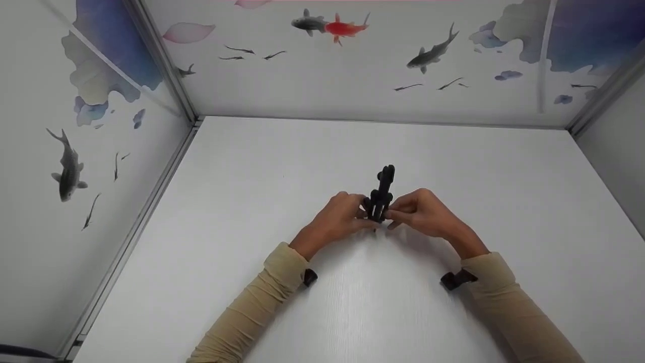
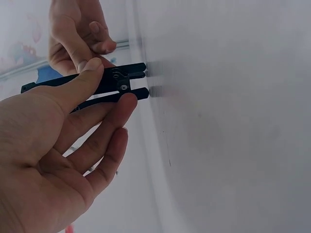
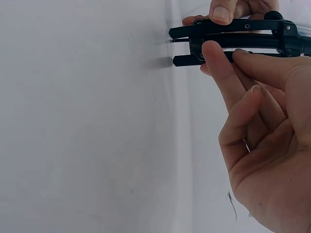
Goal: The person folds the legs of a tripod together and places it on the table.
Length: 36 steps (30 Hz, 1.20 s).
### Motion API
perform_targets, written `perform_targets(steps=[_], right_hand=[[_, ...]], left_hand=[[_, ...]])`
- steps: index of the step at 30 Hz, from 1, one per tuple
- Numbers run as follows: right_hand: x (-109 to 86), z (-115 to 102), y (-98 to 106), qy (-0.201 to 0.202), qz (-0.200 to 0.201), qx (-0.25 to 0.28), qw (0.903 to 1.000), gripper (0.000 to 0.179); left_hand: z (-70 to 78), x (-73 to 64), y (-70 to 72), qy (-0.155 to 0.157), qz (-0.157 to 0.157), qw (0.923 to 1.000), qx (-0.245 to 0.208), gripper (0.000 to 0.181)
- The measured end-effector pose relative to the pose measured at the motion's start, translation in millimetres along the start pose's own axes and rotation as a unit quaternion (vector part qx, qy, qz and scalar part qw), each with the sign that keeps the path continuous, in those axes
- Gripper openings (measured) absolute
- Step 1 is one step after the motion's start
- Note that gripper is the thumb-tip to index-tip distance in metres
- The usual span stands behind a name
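A small black tripod stands upright between both hands, its legs folded close together and pointing down at the white table. My left hand pinches its lower part from the left, thumb on one leg and fingers on another, as the left wrist view shows. From the right, my right hand pinches a leg near its lower end between thumb and forefinger. The leg tips are at or very close to the tabletop; I cannot tell whether they touch. The fingers partly hide the leg joints.
The white tabletop spreads around the hands. Panels printed with fish, such as the back wall and left wall, enclose it. Each beige sleeve has a black wrist device at its cuff.
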State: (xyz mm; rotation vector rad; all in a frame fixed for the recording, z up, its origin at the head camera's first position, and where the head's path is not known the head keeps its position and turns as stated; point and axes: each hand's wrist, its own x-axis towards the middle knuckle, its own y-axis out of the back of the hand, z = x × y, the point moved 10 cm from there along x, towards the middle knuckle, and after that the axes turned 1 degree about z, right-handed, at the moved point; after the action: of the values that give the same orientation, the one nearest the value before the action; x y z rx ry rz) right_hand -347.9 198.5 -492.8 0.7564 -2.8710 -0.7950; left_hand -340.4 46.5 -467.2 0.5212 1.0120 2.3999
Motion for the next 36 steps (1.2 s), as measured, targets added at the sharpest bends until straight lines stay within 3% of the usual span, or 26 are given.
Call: perform_targets(steps=[14,20,24,27,29,32,36], right_hand=[[0.0,0.2,3.3,0.002,-0.002,-0.041,0.9991,0.017],[1.2,-7.5,1.6,0.046,-0.009,-0.06,0.9971,0.018],[2.1,-10.2,-3.6,0.078,-0.023,-0.076,0.9938,0.021],[3.3,-9.8,-7.7,0.082,-0.033,-0.099,0.9911,0.023],[3.9,-9.3,-8.8,0.078,-0.036,-0.11,0.9902,0.025],[4.3,-9.5,-9.8,0.073,-0.036,-0.124,0.989,0.026],[3.5,-12.1,-9.1,0.081,-0.027,-0.138,0.9868,0.024]], left_hand=[[-1.9,0.8,-0.3,0.017,-0.004,0.9998,0.003,0.032],[-4.6,-1.0,-0.3,0.034,-0.008,0.9992,-0.017,0.036],[-6.5,-4.6,5.6,0.054,-0.015,0.9979,-0.03,0.051],[-5.2,-7.9,22.4,0.064,0.001,0.9975,-0.03,0.069],[0.8,-9.4,38.9,0.048,0.027,0.9978,-0.036,0.074],[16.8,-10.5,63.1,-0.011,0.086,0.9944,-0.062,0.064],[44.3,-13.7,80.5,-0.109,0.163,0.9772,-0.081,0.043]])
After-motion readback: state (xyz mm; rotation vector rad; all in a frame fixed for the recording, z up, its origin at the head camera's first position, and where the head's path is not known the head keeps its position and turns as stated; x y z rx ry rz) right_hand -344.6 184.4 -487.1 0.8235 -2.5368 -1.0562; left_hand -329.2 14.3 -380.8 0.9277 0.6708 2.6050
